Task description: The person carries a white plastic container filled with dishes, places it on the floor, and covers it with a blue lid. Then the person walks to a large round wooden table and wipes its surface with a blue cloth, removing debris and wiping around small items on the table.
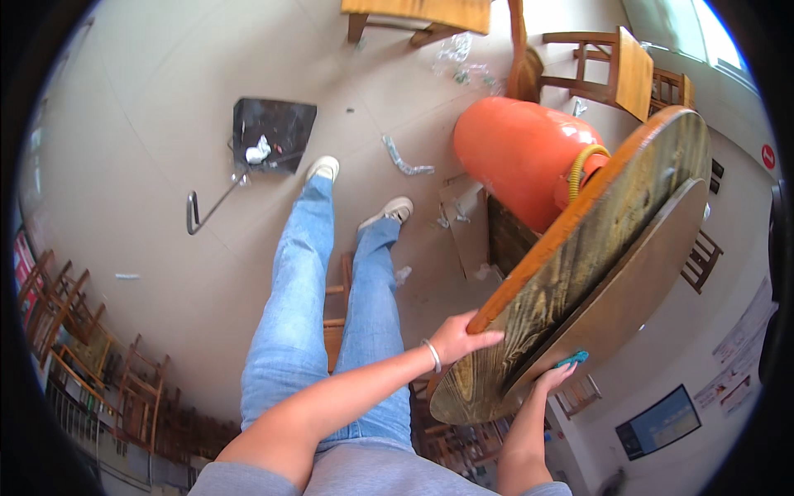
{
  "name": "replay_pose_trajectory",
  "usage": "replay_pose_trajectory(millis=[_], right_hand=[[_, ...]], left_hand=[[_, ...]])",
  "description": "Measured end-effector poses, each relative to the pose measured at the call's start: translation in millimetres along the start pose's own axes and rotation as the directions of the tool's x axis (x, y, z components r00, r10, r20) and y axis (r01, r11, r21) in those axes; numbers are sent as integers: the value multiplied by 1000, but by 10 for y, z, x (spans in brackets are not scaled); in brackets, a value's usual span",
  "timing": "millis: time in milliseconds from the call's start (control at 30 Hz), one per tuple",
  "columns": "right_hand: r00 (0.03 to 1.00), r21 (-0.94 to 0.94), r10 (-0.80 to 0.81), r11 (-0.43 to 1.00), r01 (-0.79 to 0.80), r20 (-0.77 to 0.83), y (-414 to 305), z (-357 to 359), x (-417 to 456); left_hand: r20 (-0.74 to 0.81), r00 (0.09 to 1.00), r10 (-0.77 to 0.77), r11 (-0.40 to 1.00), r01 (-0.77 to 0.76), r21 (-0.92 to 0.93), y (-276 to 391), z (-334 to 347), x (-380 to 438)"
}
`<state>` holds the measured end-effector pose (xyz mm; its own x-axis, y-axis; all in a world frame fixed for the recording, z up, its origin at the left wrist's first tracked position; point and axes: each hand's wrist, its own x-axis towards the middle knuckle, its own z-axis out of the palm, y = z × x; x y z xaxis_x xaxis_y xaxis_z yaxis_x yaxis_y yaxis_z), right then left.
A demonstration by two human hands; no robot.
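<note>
My left hand [464, 340], with a bangle at its wrist, grips the orange-brown edge of a round wooden tabletop [558, 279] that stands tilted at the right. A smaller brown round board [639, 279], like a turntable, lies against the face of the tabletop. My right hand [556, 375] holds a teal cloth or scrubbing pad [572, 359] against the smaller board near its lower edge. Behind the tabletop's upper part is an orange gas cylinder [521, 149] with a yellow coiled hose [578, 177].
A black dustpan [273, 133] with crumpled white waste lies on the tiled floor ahead. Plastic scraps [406, 160] are scattered about. Wooden stools [629, 74] stand at the upper right, chairs [139, 397] at the lower left, and a screen [659, 423] hangs at the lower right.
</note>
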<state>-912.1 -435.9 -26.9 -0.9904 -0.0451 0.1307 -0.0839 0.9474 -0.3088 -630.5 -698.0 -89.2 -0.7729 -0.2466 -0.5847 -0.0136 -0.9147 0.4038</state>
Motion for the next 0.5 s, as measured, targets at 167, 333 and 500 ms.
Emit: replay_pose_trajectory(millis=[167,333,500], right_hand=[[993,128,116,985,-118,23,-118,20,104],[984,287,172,942,-175,37,-759,218,-213],[995,211,100,973,-97,-4,-670,234,-119]], left_hand=[[65,995,81,985,-70,-160,-239,-16,24],[44,988,149,980,-142,-142,80,-65,270],[-69,989,133,982,-141,-126,121,0,270]])
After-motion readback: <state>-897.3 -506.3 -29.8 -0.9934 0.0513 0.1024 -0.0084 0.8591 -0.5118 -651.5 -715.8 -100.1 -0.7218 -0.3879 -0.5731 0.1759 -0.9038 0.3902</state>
